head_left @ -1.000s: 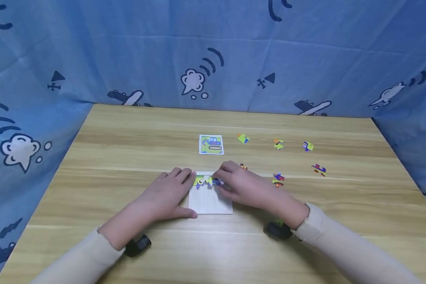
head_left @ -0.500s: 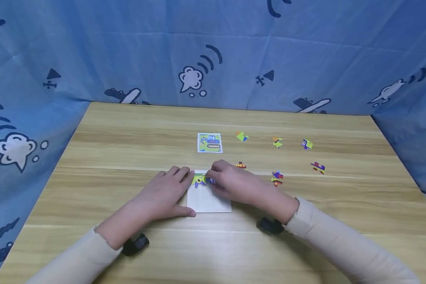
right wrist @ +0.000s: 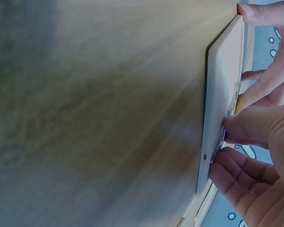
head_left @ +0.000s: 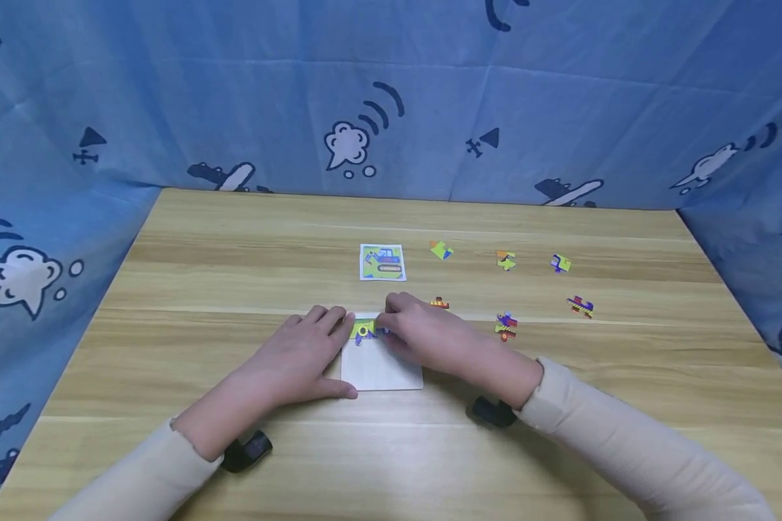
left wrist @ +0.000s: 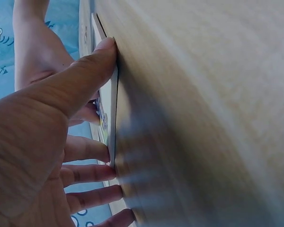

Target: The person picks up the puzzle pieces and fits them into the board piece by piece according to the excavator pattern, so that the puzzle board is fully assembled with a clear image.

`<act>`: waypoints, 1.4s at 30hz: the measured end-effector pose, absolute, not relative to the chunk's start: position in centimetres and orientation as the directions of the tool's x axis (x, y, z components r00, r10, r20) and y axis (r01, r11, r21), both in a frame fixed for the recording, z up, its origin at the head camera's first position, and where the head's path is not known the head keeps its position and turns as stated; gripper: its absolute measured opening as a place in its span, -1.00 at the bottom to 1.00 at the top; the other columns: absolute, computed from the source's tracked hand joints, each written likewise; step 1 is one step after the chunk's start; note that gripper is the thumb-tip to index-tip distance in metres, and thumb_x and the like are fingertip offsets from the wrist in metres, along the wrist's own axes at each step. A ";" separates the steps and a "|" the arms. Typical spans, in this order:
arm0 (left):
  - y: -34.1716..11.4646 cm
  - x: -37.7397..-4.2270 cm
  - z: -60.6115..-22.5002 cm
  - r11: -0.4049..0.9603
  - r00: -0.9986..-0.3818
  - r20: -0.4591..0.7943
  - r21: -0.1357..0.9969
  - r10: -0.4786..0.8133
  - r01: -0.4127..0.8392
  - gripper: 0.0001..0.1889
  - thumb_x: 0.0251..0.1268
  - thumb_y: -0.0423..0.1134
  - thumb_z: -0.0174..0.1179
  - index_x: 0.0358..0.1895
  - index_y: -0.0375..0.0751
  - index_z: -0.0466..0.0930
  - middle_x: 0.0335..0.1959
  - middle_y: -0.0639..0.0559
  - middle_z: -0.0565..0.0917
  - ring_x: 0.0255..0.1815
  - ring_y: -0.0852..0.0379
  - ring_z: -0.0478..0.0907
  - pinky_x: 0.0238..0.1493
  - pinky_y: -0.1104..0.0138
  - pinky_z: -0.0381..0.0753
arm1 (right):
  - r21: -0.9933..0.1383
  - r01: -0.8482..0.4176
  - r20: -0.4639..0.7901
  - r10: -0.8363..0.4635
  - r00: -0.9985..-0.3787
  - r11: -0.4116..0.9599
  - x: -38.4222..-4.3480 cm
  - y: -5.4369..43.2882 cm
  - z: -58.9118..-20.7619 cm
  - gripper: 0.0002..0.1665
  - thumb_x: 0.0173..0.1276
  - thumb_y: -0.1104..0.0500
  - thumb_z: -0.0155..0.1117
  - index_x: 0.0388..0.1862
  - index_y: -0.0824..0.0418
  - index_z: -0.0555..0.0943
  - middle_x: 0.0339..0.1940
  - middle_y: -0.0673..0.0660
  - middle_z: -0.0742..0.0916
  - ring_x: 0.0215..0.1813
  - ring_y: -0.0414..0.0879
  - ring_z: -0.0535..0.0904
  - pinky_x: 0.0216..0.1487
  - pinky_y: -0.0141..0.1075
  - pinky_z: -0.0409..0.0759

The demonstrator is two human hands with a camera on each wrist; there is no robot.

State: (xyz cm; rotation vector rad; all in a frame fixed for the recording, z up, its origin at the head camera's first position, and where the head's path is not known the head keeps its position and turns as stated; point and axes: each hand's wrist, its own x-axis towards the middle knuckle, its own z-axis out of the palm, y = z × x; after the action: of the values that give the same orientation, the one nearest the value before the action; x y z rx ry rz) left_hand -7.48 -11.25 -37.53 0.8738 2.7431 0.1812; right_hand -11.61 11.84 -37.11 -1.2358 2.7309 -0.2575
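A white puzzle board (head_left: 379,370) lies flat on the table, with a green-and-yellow jigsaw piece (head_left: 362,330) at its top left. My left hand (head_left: 296,362) rests along the board's left side, fingers and thumb spread, with the thumb near the lower left corner. At the top of the board my right hand (head_left: 433,340) pinches a jigsaw piece with blue on it (head_left: 384,331), against the right of the green one. Its fingers hide most of that piece. In the right wrist view, the right thumb (right wrist: 241,124) is low over the board (right wrist: 222,71).
Behind the board lies a small picture card (head_left: 382,262) of an excavator. Several loose jigsaw pieces are spread to the right, among them a green one (head_left: 441,250), a red-and-blue one (head_left: 581,306) and another (head_left: 505,326). A blue patterned curtain (head_left: 417,94) hangs behind the table.
My right hand has shifted slightly left with its jigsaw piece, closing the gap to the green-and-yellow piece. My left hand has stayed at the board's left side.
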 end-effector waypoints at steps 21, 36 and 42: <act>-11.2 -7.5 -37.5 0.809 -0.784 -0.204 0.180 0.587 0.559 0.14 0.16 0.46 0.34 0.59 -0.34 0.27 0.54 -0.21 0.39 0.47 -0.19 0.39 0.31 -0.14 0.54 | -0.235 -0.720 -0.110 -0.754 -0.648 0.653 -11.6 12.4 -36.4 -0.63 0.43 0.21 0.42 0.20 0.19 0.75 -0.06 0.08 0.72 -0.09 -0.13 0.61 -0.03 -0.32 0.69; -11.1 -7.6 -37.8 0.815 -0.789 -0.209 0.205 0.578 0.542 0.15 0.13 0.46 0.37 0.59 -0.32 0.27 0.55 -0.18 0.39 0.49 -0.19 0.38 0.34 -0.14 0.52 | -0.398 -0.682 -0.006 -0.745 -0.667 0.614 -12.5 18.0 -35.8 -0.67 0.48 0.24 0.34 0.18 0.19 0.73 0.07 0.06 0.80 0.03 -0.16 0.72 0.12 -0.17 0.73; -11.1 -7.8 -37.8 0.820 -0.793 -0.217 0.215 0.570 0.530 0.15 0.11 0.44 0.40 0.59 -0.31 0.27 0.55 -0.17 0.39 0.50 -0.19 0.37 0.35 -0.15 0.51 | -0.410 -0.556 0.020 -0.603 -0.798 0.723 -14.3 23.0 -36.0 -0.68 0.49 0.29 0.30 0.18 0.27 0.70 0.05 0.17 0.80 -0.02 -0.05 0.75 0.00 -0.10 0.75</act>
State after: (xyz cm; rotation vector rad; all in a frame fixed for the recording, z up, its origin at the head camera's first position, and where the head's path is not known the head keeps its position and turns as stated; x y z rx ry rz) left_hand -7.75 -11.09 -37.77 0.8430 2.7323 0.2070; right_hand -14.35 22.96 -35.98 -0.9483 2.8082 -0.6116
